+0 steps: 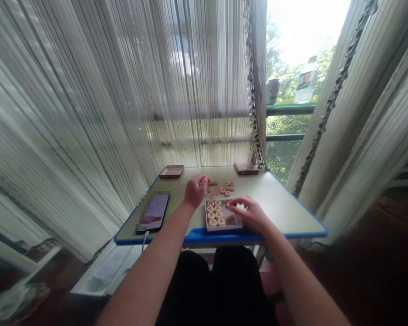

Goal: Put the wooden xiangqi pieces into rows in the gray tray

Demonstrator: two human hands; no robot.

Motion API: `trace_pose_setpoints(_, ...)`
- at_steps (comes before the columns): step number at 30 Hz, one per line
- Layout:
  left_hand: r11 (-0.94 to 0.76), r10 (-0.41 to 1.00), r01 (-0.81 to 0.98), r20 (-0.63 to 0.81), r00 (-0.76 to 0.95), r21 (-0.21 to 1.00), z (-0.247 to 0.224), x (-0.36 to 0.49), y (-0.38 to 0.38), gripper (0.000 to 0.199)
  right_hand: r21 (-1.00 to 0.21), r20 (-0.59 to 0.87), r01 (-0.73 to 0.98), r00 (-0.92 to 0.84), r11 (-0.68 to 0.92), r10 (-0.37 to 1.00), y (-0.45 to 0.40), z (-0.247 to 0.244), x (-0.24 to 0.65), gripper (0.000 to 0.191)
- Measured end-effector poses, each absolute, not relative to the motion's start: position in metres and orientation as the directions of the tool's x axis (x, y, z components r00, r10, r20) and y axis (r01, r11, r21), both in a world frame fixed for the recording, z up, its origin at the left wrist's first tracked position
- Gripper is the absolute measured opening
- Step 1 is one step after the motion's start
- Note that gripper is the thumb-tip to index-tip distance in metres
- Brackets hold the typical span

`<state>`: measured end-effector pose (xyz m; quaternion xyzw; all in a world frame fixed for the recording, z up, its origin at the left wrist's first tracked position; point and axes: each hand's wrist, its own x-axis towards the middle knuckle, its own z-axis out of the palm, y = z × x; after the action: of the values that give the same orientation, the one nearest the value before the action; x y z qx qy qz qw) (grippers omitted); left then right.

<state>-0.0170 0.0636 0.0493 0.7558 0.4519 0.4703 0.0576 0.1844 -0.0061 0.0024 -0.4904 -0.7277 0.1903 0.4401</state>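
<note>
A shallow white box (236, 221) stands near the table's front edge. Round wooden Chinese chess pieces (212, 216) lie in two columns in its left part. Over the box's right half, my right hand (250, 213) pinches a Chinese chess piece (229, 205) between thumb and fingers. My left hand (195, 191) is closed at the left side of the loose Chinese chess pieces (222, 191) scattered behind the box. Whether its curled fingers hold a piece is hidden.
A phone or tablet (155, 209) with a cable lies at the table's left. At the back stand a shallow brown tray (172, 171) on the left and a flat brown box (246, 169) on the right. The table (285, 213) has a blue edge; curtains hang behind.
</note>
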Motion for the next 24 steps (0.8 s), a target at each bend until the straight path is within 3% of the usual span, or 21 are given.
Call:
trace_pose_setpoints(4,-0.423,0.795,0.824,0.591,0.139,0.376,0.014,-0.035,0.063,0.026,-0.721,0.412,0.565,-0.114,0.4,0.904,-0.006,0.005,0.182,0.024)
trace_pose_setpoints(7,-0.401,0.776,0.855,0.618,0.125,0.33,0.006,-0.04,0.063,0.027,-0.73,0.406,0.561,-0.105,0.391,0.908,-0.007,0.006,0.181,0.028)
trace_pose_setpoints(14,-0.384,0.797,0.833,0.599,0.081,0.398,0.006,-0.04,0.064,0.027,-0.686,0.35,0.635,-0.141,0.356,0.926,-0.008,0.005,0.177,0.013)
trace_pose_setpoints(24,-0.276,0.856,0.845,0.517,0.0,0.457,0.006,-0.044,0.067,0.029,-0.653,0.409,0.658,-0.111,0.375,0.906,-0.002,-0.003,0.183,0.016)
